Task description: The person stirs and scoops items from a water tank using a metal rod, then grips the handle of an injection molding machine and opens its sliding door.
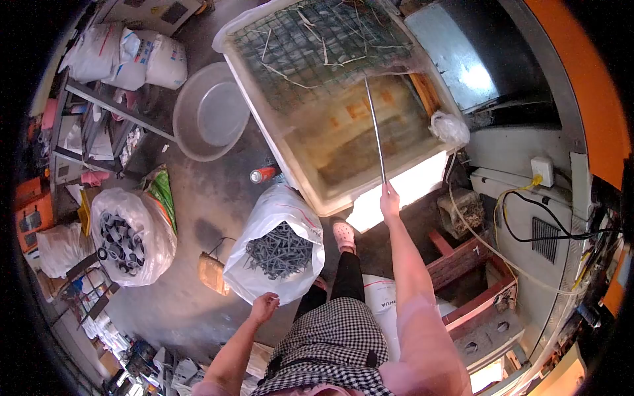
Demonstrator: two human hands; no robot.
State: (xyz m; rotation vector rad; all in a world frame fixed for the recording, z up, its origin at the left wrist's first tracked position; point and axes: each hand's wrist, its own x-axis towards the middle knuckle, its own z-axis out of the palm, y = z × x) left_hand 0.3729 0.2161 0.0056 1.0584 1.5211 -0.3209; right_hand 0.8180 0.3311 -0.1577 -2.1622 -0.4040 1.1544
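My right hand (389, 200) is wrapped round the near end of a long, thin metal rod (376, 132). The rod reaches forward over a large pale tub (309, 195) of murky brownish water, its far end at the edge of a green wire mesh (290, 66) with pale strips lying on it. My left hand (265, 307) hangs by the near rim of a white sack (254, 274), fingers loosely curled and apart, with nothing visible in them. Whether it touches the sack I cannot tell. Many dark grey, thin pieces (281, 251) fill the sack.
To the left stand a clear bag (165, 244) of dark ring-shaped parts and a round translucent basin (181, 125). A red can (263, 175) lies by the tub. At right are a reddish frame (465, 280), a pale hose (479, 234) and black cables (561, 234).
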